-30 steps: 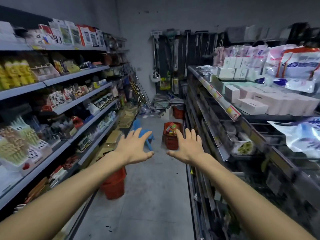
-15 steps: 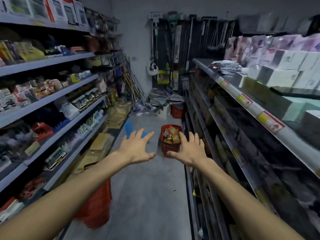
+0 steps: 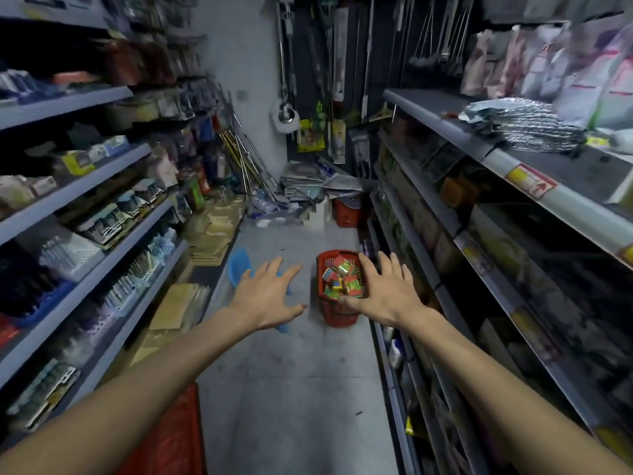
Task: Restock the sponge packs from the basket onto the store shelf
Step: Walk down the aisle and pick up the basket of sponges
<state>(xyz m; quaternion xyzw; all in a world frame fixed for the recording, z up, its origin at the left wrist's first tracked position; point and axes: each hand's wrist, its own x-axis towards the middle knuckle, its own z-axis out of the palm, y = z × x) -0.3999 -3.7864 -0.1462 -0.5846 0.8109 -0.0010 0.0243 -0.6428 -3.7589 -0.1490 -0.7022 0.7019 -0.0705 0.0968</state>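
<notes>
Nearer to the red basket point(image 3: 337, 317) than half a second ago: seen larger and lower in the view, and now overlapped along its right rim by the right hand point(image 3: 383, 293), with no strip of floor left between the two. Reaching forward as before with both hands, palms down, fingers straight and spread wide, gripping nothing. Cannot tell whether touching the rim or only hanging in front of it.

Left hand point(image 3: 270, 296) apart from the basket, off to its left, in front of a blue plastic thing point(image 3: 238, 269) on the floor, most of it hidden behind the knuckles.

Sponge packs point(image 3: 340, 279) heaped inside the basket, just left of the right hand's fingers point(image 3: 368, 269): red, green and yellow wrappers, print too smeared to read, lower ones hidden by the basket wall and the thumb.

Under the left forearm, a second red basket point(image 3: 171, 440), slid to the bottom edge since the earlier frames and mostly cut off.

To the right of the right hand, the store shelf point(image 3: 486, 156): lower tiers dark and blurred, goods hard to name.
</notes>
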